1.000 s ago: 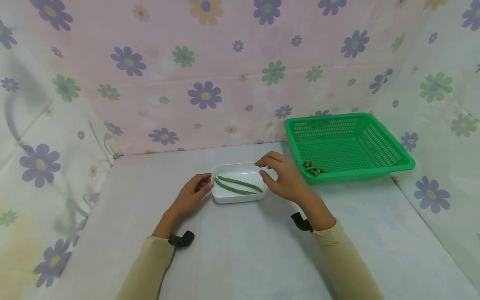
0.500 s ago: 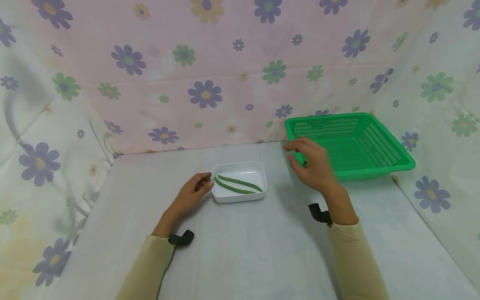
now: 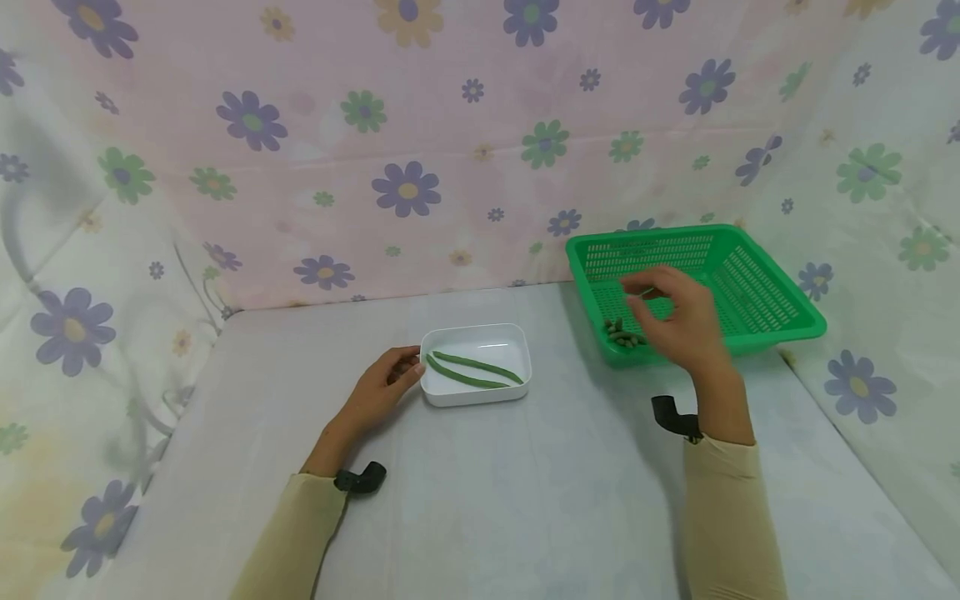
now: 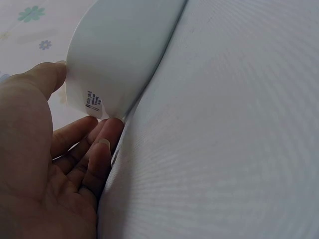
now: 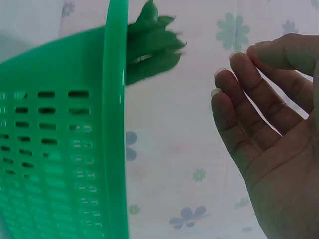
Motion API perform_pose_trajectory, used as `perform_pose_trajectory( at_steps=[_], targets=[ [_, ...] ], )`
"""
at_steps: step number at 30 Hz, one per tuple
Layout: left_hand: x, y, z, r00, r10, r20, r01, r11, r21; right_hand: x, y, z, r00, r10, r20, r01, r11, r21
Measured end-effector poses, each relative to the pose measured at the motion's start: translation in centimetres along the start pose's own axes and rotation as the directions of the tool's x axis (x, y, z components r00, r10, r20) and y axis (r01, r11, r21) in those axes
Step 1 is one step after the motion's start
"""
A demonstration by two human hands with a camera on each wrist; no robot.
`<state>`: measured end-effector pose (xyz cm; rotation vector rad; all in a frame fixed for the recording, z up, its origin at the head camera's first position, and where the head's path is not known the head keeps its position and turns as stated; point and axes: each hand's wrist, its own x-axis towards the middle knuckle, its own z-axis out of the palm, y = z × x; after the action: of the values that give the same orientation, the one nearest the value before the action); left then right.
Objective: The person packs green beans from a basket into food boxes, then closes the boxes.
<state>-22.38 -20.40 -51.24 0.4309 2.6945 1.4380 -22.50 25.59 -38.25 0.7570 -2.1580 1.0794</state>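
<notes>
Two long green beans (image 3: 474, 371) lie side by side in a small white tray (image 3: 480, 398) on the table. At the tray's left end, my left hand (image 3: 377, 385) holds it; the left wrist view shows the thumb (image 4: 59, 74) on the rim and curled fingertips at the lower edge of the wall. My right hand (image 3: 684, 323) hovers over the front of a green basket (image 3: 806, 321), fingers loosely bent and nothing between them. Near it, a bunch of green beans (image 3: 624, 335) shows in the basket's front left corner, their tips (image 5: 157, 47) above the rim in the right wrist view.
A white cloth covers the table (image 3: 480, 500). Flower-printed curtains (image 3: 465, 233) rise behind it and at both sides. The basket stands at the back right, close to the rear curtain. Each wrist wears a black camera mount (image 3: 362, 478).
My right hand has moved right from the white tray's right end to over the green basket. The left hand and the tray with its two beans have stayed in place.
</notes>
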Motion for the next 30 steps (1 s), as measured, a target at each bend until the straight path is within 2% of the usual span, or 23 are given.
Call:
perform_pose_trajectory(
  at_steps=[6,10,13,18,23,30],
  targets=[
    [0.0,0.0,0.0,1.0,0.003,-0.002,-0.003,1.0,-0.002,-0.8,1.0,-1.1,0.992,0.093,0.083,-0.089,0.995,-0.049],
    [0.0,-0.3,0.0,1.0,0.01,-0.006,-0.01,1.0,0.008,-1.2,1.4,-1.7,0.97,0.182,0.159,-0.167,0.98,-0.104],
    [0.1,-0.3,0.0,1.0,0.012,-0.007,-0.012,1.0,0.007,-1.4,1.5,-2.1,0.939,0.257,0.228,-0.229,0.963,-0.144],
    [0.0,-0.3,0.1,1.0,0.011,-0.009,-0.01,1.0,0.012,-1.5,1.8,-2.5,0.863,0.376,0.336,-0.327,0.925,-0.194],
    [0.0,-0.4,0.0,1.0,0.012,-0.006,-0.012,1.0,0.014,-1.6,2.1,-2.6,0.793,0.454,0.406,-0.394,0.891,-0.226],
    [0.0,-0.1,0.0,1.0,0.014,-0.006,-0.014,1.0,0.008,-1.4,2.2,-2.3,0.747,0.468,0.473,-0.4,0.884,-0.243]
  ],
)
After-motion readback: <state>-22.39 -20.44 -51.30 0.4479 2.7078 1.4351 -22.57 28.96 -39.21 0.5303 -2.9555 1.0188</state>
